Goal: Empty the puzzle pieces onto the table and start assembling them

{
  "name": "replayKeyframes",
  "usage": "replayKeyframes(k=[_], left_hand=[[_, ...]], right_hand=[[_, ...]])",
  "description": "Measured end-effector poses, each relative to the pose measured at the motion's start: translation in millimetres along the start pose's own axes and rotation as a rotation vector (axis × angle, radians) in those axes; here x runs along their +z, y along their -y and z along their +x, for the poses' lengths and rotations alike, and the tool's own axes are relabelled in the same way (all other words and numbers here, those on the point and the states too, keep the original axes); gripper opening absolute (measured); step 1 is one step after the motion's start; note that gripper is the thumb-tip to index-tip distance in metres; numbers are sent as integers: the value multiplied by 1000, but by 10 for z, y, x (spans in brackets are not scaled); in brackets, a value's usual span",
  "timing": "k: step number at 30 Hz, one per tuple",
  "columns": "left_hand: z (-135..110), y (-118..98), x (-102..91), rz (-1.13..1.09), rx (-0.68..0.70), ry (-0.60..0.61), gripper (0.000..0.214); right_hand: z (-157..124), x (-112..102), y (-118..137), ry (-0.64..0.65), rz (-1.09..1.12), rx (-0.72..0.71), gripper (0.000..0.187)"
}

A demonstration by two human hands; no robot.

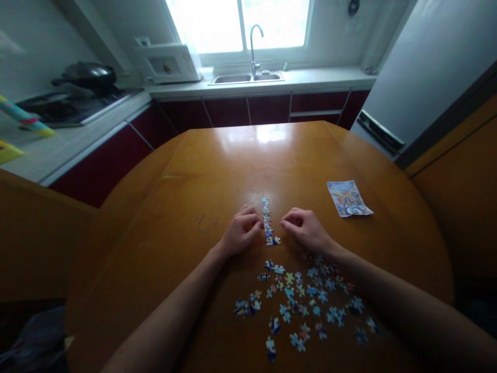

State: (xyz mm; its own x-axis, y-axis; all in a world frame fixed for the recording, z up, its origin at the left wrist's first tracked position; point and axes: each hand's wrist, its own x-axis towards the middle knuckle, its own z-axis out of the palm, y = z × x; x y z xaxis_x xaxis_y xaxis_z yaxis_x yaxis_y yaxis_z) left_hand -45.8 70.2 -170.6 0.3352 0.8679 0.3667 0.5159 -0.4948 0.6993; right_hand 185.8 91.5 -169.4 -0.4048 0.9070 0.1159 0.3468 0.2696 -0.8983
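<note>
Left hand (240, 231) and right hand (306, 229) curled closed, flanking puzzle strip (266, 217). Uneven sideways push could buckle it; forearms may scatter loose pieces (303, 300).

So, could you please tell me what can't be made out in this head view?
Left hand and right hand: curled fingers hide whether either pinches a piece.
Joined strip of pieces: its picture is too small to read.
Printed card: print blurred and too small.
Loose pieces: the right forearm may cover some.
</note>
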Motion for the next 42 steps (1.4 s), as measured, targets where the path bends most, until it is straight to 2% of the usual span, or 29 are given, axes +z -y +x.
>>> replayKeyframes(k=[3,6,9,12,26,42], left_hand=[[10,64,22,-6,-55,-87,26],[18,106,39,-9,-86,-120,25],[23,113,43,-6,-99,-130,25],[25,107,42,-2,-109,-127,25],[16,134,73,-19,-107,-125,24],[13,153,90,-32,-112,-125,24]], right_hand=[[98,-196,-82,-145,103,88,26],[169,-377,-257,-249,143,137,32],[205,-470,-432,-317,119,151,36],[222,-474,-518,-326,88,145,40],[229,-437,-602,-314,11,161,50],[226,-452,-615,-311,-41,145,46]])
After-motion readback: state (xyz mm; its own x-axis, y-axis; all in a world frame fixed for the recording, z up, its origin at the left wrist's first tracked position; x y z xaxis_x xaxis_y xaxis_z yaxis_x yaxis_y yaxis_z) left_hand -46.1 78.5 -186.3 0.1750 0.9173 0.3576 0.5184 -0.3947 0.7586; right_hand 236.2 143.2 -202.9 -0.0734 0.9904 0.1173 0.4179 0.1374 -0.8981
